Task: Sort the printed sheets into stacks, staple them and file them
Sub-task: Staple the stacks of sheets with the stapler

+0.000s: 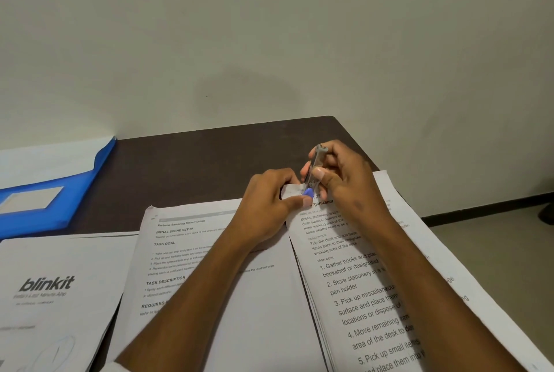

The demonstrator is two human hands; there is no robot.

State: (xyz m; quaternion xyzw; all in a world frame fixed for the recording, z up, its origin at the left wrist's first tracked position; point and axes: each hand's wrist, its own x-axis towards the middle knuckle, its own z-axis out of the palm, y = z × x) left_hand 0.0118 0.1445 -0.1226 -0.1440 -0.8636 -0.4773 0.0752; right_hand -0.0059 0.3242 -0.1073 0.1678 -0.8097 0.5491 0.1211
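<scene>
A small metal stapler (315, 168) with a blue base stands nearly upright over the top left corner of the right-hand stack of printed sheets (364, 287). My right hand (344, 180) grips the stapler, thumb pressed on its side. My left hand (268, 207) pinches that same corner of the stack beside the stapler's blue tip. A second stack headed "Perfume Sampling Classification" (186, 254) lies to the left, partly under my left forearm. A third sheet printed "blinkit" (51, 287) lies at the far left.
A blue file folder (78, 180) with a clear label window lies at the back left of the dark table (186, 162). The table's right edge runs just past the right stack. A pale wall stands behind.
</scene>
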